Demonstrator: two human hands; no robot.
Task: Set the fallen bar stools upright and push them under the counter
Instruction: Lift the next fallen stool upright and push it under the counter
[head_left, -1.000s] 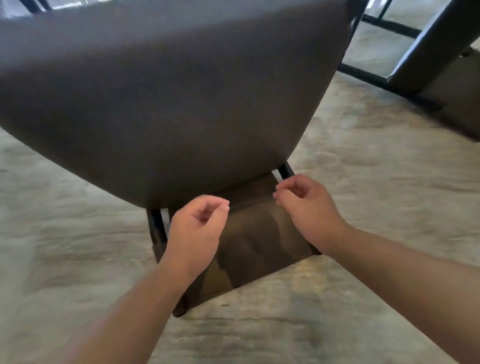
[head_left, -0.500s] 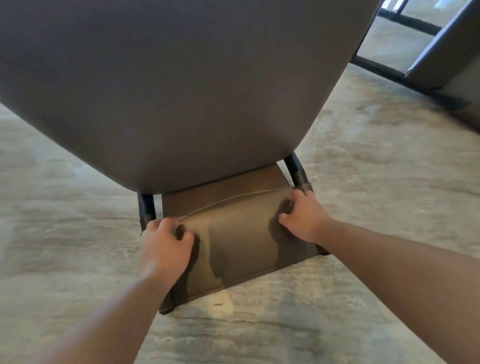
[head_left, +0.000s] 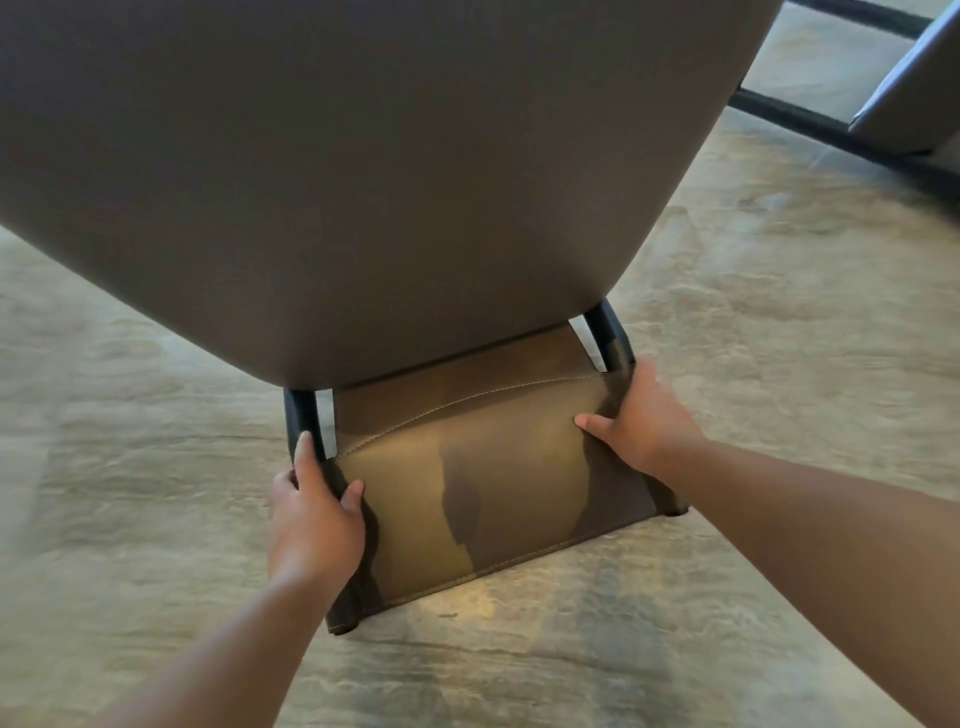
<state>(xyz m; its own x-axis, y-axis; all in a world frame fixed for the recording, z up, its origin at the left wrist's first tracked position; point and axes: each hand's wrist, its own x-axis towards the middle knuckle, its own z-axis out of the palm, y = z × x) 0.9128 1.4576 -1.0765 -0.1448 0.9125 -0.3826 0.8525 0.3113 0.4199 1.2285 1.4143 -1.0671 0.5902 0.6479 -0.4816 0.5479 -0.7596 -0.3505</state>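
A brown upholstered bar stool fills the view. Its big curved backrest looms over the top half, and its brown seat lies below, between black frame posts. My left hand grips the seat's left edge by the left post, thumb on the cushion. My right hand holds the seat's right edge just under the right post. The stool's legs and feet are hidden under the seat.
Pale marbled stone floor spreads all around. At the top right another stool shows a grey-brown padded panel and a black frame bar along the floor.
Both hands came down from hovering loosely curled above the seat and closed on its left and right edges. The stool now appears nearer and larger.
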